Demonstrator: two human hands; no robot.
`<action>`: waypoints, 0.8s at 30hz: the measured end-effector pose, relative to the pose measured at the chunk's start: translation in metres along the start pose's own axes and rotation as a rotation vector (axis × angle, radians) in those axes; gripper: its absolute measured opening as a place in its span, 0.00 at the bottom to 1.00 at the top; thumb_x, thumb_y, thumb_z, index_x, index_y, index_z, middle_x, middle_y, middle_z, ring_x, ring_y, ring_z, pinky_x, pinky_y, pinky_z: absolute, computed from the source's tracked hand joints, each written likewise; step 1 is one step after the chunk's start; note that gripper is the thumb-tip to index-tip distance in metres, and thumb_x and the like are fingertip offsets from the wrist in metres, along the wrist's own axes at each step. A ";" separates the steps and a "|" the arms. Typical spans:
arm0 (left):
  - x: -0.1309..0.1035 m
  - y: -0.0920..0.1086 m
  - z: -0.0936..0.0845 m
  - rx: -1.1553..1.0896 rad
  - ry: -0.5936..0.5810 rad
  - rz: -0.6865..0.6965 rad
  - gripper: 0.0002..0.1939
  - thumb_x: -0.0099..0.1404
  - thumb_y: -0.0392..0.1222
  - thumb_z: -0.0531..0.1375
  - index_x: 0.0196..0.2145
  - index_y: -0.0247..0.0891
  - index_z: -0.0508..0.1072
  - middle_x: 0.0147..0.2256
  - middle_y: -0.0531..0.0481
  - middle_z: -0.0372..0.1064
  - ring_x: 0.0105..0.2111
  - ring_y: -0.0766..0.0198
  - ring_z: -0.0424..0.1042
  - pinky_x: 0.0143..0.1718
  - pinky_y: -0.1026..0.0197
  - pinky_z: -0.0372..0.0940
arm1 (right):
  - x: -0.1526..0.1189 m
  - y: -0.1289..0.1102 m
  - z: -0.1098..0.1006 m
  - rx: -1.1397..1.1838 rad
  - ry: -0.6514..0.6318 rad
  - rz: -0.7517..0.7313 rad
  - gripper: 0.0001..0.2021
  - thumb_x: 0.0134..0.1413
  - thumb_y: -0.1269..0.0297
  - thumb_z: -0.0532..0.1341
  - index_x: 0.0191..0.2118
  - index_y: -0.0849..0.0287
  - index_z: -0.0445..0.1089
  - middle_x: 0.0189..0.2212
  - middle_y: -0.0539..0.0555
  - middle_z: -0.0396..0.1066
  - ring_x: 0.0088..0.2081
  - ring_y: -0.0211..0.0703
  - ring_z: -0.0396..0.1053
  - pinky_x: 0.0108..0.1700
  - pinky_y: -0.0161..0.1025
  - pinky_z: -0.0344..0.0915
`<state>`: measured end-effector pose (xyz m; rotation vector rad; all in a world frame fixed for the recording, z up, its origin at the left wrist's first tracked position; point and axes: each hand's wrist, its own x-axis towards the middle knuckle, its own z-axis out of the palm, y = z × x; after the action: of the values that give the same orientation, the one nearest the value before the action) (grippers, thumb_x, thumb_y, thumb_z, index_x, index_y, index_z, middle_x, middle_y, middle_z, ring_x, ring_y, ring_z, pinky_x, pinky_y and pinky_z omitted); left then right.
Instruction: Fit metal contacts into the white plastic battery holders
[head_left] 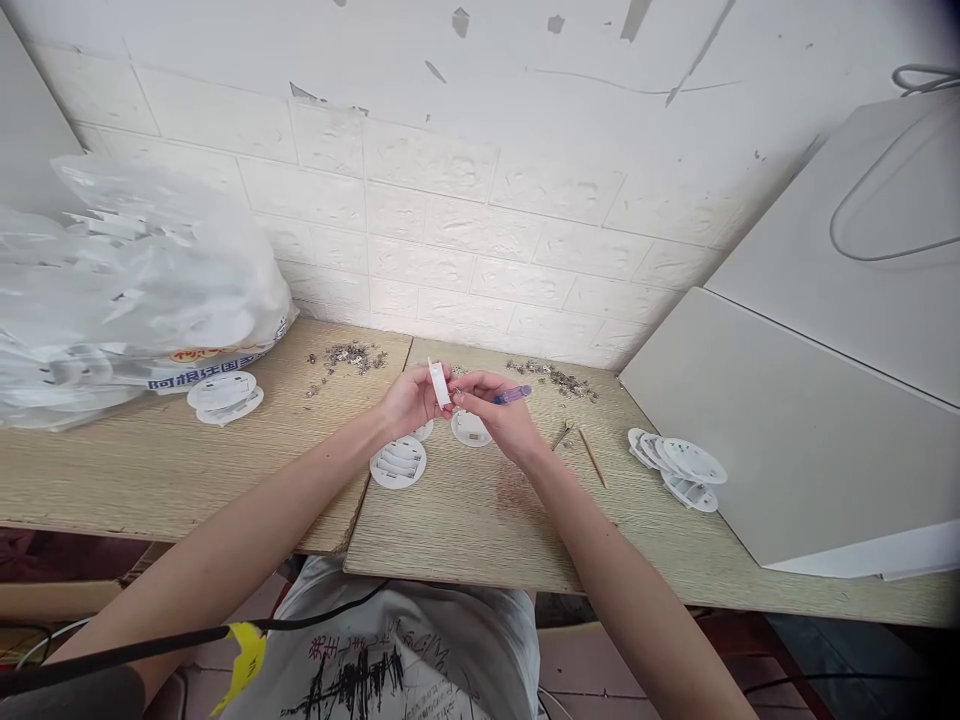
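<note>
My left hand (414,398) grips a white plastic disc (439,384), turned nearly edge-on to me above the table. Close against its right side is my right hand (496,408), fingers pinched together. A pen-like tool with a translucent purple end (513,395) sticks out of that hand to the right; its tip is hidden. Whether the right fingertips also hold a small metal part is too small to tell. Below the hands lie a white round cover with slots (398,462) and another white disc (471,429), partly covered by my right hand.
Small metal pieces lie in piles at the left (355,356) and right (555,378). A wooden stick (593,458) rests near tweezers-like metal (562,434). Several white covers (688,460) are stacked by a grey panel (735,400). Two more discs (225,395) lie beside a bulging plastic bag (135,290).
</note>
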<state>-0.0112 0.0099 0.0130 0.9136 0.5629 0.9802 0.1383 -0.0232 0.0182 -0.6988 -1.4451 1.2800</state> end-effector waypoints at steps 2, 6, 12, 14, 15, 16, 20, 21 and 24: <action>0.000 0.000 -0.001 -0.021 -0.009 0.008 0.02 0.53 0.39 0.57 0.26 0.38 0.66 0.22 0.51 0.63 0.20 0.67 0.63 0.21 0.62 0.60 | 0.000 0.001 0.000 -0.008 0.025 -0.015 0.08 0.42 0.62 0.70 0.31 0.56 0.74 0.28 0.49 0.74 0.29 0.38 0.70 0.37 0.40 0.67; 0.000 0.001 -0.001 -0.051 0.002 0.037 0.03 0.53 0.37 0.58 0.27 0.37 0.66 0.23 0.52 0.64 0.21 0.68 0.64 0.20 0.64 0.61 | 0.000 0.000 0.001 -0.009 0.050 -0.010 0.08 0.41 0.62 0.69 0.30 0.56 0.75 0.28 0.49 0.74 0.29 0.38 0.70 0.37 0.40 0.66; -0.001 0.000 0.000 0.049 0.034 0.137 0.05 0.52 0.35 0.60 0.29 0.35 0.66 0.26 0.52 0.66 0.24 0.65 0.67 0.23 0.62 0.65 | 0.000 -0.002 -0.003 -0.160 0.150 0.001 0.09 0.40 0.63 0.70 0.30 0.58 0.75 0.27 0.50 0.74 0.28 0.37 0.67 0.33 0.37 0.63; 0.000 -0.002 -0.001 0.088 0.053 0.175 0.06 0.52 0.34 0.61 0.29 0.35 0.66 0.27 0.52 0.66 0.25 0.65 0.68 0.24 0.61 0.66 | 0.001 0.000 -0.006 -0.224 0.153 -0.005 0.09 0.41 0.63 0.69 0.31 0.59 0.75 0.27 0.51 0.74 0.28 0.37 0.66 0.32 0.37 0.62; 0.000 -0.003 -0.002 0.098 0.069 0.185 0.06 0.53 0.34 0.61 0.29 0.36 0.66 0.27 0.52 0.66 0.25 0.65 0.68 0.24 0.61 0.66 | 0.001 0.001 -0.008 -0.261 0.152 -0.010 0.09 0.41 0.62 0.69 0.31 0.59 0.75 0.27 0.51 0.74 0.27 0.36 0.66 0.31 0.36 0.61; 0.001 -0.005 -0.002 0.101 0.087 0.190 0.06 0.53 0.34 0.61 0.29 0.36 0.66 0.27 0.53 0.65 0.25 0.65 0.67 0.25 0.61 0.66 | 0.001 0.003 -0.009 -0.301 0.146 -0.014 0.09 0.42 0.62 0.68 0.31 0.60 0.75 0.26 0.52 0.74 0.26 0.36 0.64 0.30 0.36 0.60; 0.003 -0.009 -0.003 0.022 0.097 0.186 0.06 0.53 0.33 0.61 0.29 0.36 0.66 0.28 0.54 0.63 0.26 0.69 0.65 0.28 0.62 0.65 | 0.002 0.008 -0.011 -0.389 0.116 -0.043 0.08 0.44 0.62 0.67 0.32 0.60 0.75 0.26 0.51 0.73 0.25 0.35 0.61 0.28 0.35 0.56; 0.003 -0.010 -0.003 -0.009 0.086 0.185 0.06 0.53 0.32 0.61 0.29 0.36 0.66 0.28 0.54 0.63 0.26 0.69 0.65 0.29 0.62 0.65 | 0.002 0.009 -0.011 -0.396 0.116 -0.055 0.08 0.45 0.62 0.67 0.32 0.60 0.75 0.27 0.52 0.74 0.25 0.35 0.62 0.28 0.35 0.57; 0.004 -0.010 -0.001 -0.078 0.073 0.172 0.08 0.52 0.30 0.61 0.29 0.36 0.65 0.27 0.55 0.63 0.26 0.69 0.65 0.31 0.62 0.65 | 0.001 0.008 -0.011 -0.420 0.128 -0.089 0.08 0.46 0.63 0.66 0.33 0.60 0.75 0.29 0.53 0.74 0.28 0.36 0.64 0.30 0.36 0.58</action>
<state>-0.0061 0.0111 0.0040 0.8701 0.5100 1.1866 0.1467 -0.0165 0.0095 -0.9626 -1.6362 0.8523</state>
